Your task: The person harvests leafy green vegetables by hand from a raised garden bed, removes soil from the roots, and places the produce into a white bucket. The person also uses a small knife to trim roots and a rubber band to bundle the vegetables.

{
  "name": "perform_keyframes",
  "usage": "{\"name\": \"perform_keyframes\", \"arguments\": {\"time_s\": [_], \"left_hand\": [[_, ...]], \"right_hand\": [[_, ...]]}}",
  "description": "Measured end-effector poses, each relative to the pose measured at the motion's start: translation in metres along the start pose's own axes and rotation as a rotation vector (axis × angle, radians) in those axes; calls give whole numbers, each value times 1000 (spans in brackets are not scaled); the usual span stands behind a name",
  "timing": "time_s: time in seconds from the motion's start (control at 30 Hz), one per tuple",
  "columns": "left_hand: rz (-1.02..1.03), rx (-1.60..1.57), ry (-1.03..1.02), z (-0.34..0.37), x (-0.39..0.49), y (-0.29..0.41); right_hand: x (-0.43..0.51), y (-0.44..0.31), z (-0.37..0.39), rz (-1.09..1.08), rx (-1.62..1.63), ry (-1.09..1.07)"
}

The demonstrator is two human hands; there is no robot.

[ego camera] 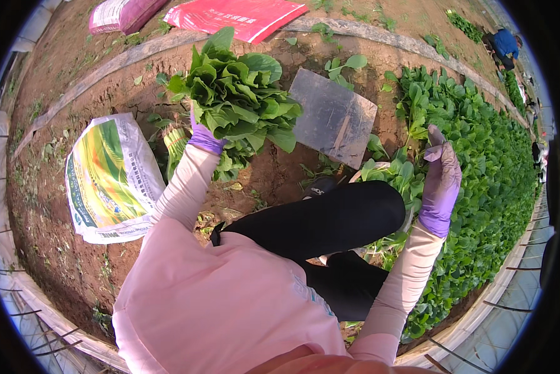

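Observation:
My left hand (205,133), in a purple glove, is mostly hidden behind the leaves of a bunch of leafy greens (240,93) that it grips. Behind my forearm on the soil lies another bundle of greens (175,142), its pale stems bound by a red band. My right hand (441,177), also gloved in purple with soiled fingers, is raised at the edge of the growing greens (490,187). No object shows in it, and its thumb and fingers look a little apart. Loose greens (397,173) lie between it and my knee.
A flat dark board (333,117) rests on the soil ahead. Left of me lies a white printed sack (114,180); a red sack (235,16) and a purple sack (121,14) lie beyond a long pale strip (135,56). Another person (504,46) crouches at far right.

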State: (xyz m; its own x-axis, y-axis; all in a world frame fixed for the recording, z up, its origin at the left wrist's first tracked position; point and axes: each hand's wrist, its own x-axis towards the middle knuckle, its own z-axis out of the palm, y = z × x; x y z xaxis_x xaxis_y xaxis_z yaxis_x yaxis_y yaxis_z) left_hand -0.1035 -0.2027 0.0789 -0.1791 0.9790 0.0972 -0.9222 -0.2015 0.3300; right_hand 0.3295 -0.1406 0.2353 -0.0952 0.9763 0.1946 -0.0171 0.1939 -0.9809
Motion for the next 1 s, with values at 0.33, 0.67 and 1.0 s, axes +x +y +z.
{"name": "perform_keyframes", "arguments": {"time_s": [0.33,0.67,1.0], "left_hand": [[-298,792,932,-130,-80,129],[-222,2438,145,-104,1,-21],[-307,1869,-1010,104,112,-369]], "right_hand": [[-147,68,-245,692,-1160,3],[-172,61,-294,853,-576,196],[-333,319,-280,1036,12,655]]}}
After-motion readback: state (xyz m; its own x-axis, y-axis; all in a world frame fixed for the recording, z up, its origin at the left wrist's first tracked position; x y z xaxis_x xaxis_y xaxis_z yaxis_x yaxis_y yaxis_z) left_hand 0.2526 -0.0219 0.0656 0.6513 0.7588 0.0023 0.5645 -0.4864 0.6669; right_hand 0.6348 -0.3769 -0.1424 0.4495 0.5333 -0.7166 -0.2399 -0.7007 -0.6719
